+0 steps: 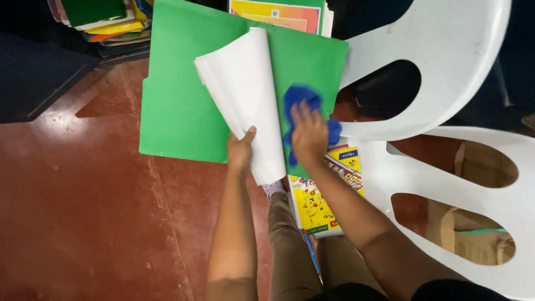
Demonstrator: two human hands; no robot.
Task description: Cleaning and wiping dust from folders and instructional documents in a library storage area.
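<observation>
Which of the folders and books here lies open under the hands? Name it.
The green folder. It lies spread open, its white pages lifted by the left hand while the right hand presses a blue cloth on it. The yellow book is closed.

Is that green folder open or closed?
Open. The green folder lies spread flat, the left hand lifts its white pages into a curl, and the right hand presses a blue cloth on the inside.
</observation>
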